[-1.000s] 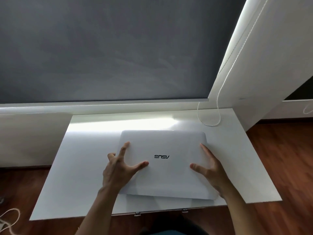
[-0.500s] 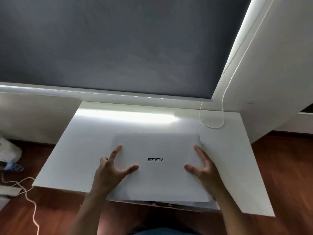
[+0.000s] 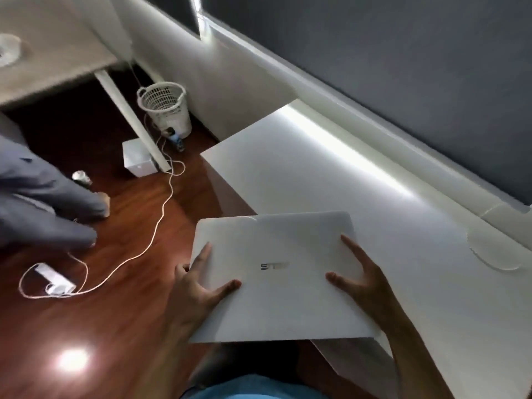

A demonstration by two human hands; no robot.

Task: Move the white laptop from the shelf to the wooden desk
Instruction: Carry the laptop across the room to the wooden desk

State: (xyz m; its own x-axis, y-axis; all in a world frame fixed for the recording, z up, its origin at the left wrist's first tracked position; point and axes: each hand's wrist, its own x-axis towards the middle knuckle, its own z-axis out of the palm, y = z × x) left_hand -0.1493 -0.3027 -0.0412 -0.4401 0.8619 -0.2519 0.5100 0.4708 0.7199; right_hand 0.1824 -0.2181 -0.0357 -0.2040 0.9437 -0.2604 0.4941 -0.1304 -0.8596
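The closed white laptop [image 3: 282, 272] hangs in the air, held by both sides, its left half past the left edge of the white shelf [image 3: 359, 180]. My left hand [image 3: 198, 289] grips its left edge with the thumb on the lid. My right hand [image 3: 362, 280] grips its right edge, thumb also on top. The wooden desk [image 3: 49, 61] shows at the upper left, its light top partly in view, with a white leg [image 3: 129, 116] below it.
A white mesh basket [image 3: 165, 106] and a white box [image 3: 138, 159] stand on the dark wood floor by the desk leg. A white cable [image 3: 161, 214] and a charger [image 3: 54, 279] lie on the floor. Grey fabric [image 3: 37, 197] hangs at the left.
The laptop has come up off the shelf and moved left, held in both hands. The view has swung left, bringing the desk, basket and floor into sight.
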